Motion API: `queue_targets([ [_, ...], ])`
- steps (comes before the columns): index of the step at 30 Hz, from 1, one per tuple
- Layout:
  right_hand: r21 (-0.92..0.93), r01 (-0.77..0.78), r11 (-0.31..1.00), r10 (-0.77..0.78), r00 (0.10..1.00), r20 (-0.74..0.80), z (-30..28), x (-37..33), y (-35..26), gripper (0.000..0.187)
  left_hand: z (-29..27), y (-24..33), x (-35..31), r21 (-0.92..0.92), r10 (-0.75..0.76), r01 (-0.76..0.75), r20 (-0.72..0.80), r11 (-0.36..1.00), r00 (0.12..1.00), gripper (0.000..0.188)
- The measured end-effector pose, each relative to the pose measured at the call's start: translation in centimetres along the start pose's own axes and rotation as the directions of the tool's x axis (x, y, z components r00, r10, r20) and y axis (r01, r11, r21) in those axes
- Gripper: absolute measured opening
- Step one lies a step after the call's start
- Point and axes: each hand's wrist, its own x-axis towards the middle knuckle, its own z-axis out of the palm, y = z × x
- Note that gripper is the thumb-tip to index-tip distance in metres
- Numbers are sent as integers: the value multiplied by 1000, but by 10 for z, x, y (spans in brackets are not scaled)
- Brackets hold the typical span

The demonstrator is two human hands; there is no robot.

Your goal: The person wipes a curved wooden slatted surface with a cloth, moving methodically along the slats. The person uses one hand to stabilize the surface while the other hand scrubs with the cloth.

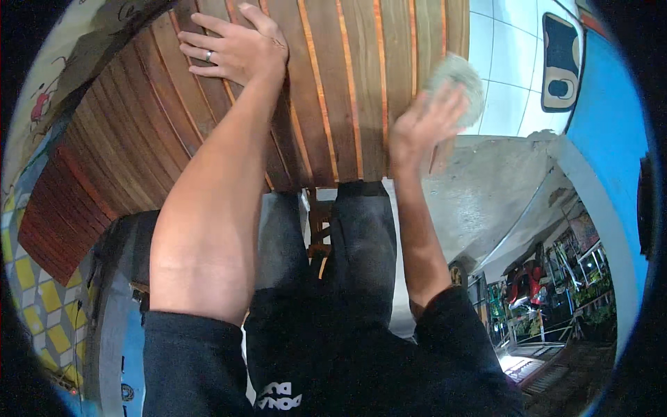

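And here's the left hand [240, 48], up at eleven o'clock, palm down on the wooden counter [335, 97], fingers spread, gripping nothing, a ring [208, 56] gleaming on one finger! Over between one and two o'clock, the right hand [425, 125], a real blur, with its fingers across a pale cloth [458, 73]; whether they clutch it or simply press on it, I can't tell. That cloth sits at the counter's right-hand edge, its outline reaching past the last slat in this view. Long brown slats run up towards twelve o'clock, bright orange strips [351, 76] showing between them. Beyond the edge, white tiles [511, 48], and at two o'clock a dark mat [561, 62] with a beige pattern, right beside the blue wall [597, 104]. Grey floor [479, 194] at three, something red [524, 285] among the clutter round at four. Down at six o'clock, the black shirt [326, 333], with dark trousers [365, 236] just above it.
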Motion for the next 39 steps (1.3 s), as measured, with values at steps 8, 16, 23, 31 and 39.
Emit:
queue_targets([
  [8,-186,471,862,-507,788,-349,128,-91,103,49,-7,3,3,19,-23,22,49,1000,999,81],
  [16,-95,254,963,-256,741,-620,23,24,10,48,-5,8,3,22,-34,33,60,999,998,79],
  [23,-18,781,624,-746,589,-312,83,-58,49,48,-3,6,3,40,-50,49,35,998,998,79],
  [31,-165,419,893,-437,714,-547,0,38,-28,54,-4,9,4,48,-41,39,44,998,998,79],
  [39,-179,716,675,-738,654,-169,64,-23,48,56,-8,10,4,60,-57,54,58,997,997,78],
])
